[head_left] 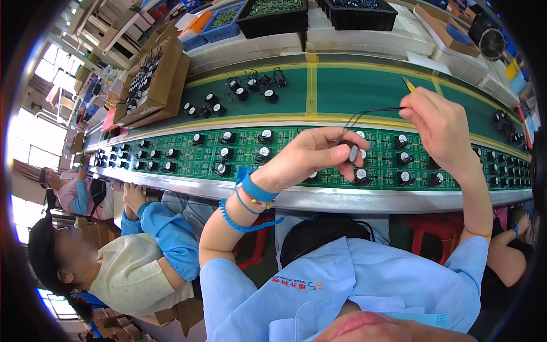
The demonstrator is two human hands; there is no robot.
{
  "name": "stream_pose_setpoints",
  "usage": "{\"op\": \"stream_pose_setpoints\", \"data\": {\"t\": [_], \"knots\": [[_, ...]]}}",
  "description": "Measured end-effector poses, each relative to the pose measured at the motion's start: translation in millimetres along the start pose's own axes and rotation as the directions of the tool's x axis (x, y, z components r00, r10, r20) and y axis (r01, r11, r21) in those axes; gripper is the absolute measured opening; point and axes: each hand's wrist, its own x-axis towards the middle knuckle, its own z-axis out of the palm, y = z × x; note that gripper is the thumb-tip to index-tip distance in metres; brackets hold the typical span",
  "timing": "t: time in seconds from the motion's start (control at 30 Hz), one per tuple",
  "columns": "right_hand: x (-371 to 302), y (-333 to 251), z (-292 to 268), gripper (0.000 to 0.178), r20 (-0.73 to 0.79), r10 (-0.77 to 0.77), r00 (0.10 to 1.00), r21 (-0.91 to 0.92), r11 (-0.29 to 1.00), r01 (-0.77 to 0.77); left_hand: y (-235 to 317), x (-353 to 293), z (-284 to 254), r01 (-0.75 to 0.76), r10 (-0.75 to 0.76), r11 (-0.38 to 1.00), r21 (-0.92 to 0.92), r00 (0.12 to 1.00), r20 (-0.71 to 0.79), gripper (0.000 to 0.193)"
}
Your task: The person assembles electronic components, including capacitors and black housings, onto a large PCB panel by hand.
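From my remote seat I follow a small dark-grey rounded component [354, 154], pinched between the thumb and fingers of the left hand [319, 149] above the boards. Its thin black wire leads [376, 109] run right to the right hand [441, 125], whose thumb and fingertips grip their ends. A yellow, dark-tipped item [408, 84] shows just beyond those fingers; I cannot tell whether they hold it.

To the far left I see an open brown cardboard box [174, 85] filled with black, white-topped parts. Farther back, a blue plastic bin [219, 35] and a black plastic bin [273, 25] hold green pieces; another black bin [364, 21], to their right, holds dark blue ones.

Below the hands, green circuit boards [196, 153] carrying round black parts run left to right, bounded on the near side by a silver metal rail [319, 198]. Beyond them stretches a green belt [364, 94] with yellow tape [311, 91].

I see the left forearm angled inward, a blue wrist strap [253, 191] around its wrist; the right forearm rises steeply, its hand higher and farther out.
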Motion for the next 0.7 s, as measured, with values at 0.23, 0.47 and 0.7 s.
{"op": "stream_pose_setpoints", "data": {"t": [0.23, 0.47, 0.7], "knots": [[-25.1, 3.0, 8.1, 0.015, -0.076, 0.037, 0.996, -0.096, 0.994, -0.044, -3.0, -20.3, -15.2, -0.136, 0.121, 0.987, -0.086, 0.979, -0.165, 0.042], [-33.7, -6.4, 9.3, 0.022, -0.044, 0.050, 0.998, -0.061, 0.997, -0.052, -3.7, -20.5, -15.4, -0.209, 0.275, 0.960, 0.185, 0.824, -0.496, 0.028], [-63.4, -13.3, 15.8, 0.019, 0.434, 0.235, 0.870, 0.886, -0.285, -0.365, -26.4, 1.1, -4.5, -0.161, 0.234, 0.965, 0.208, 0.886, -0.401, 0.027]]}}
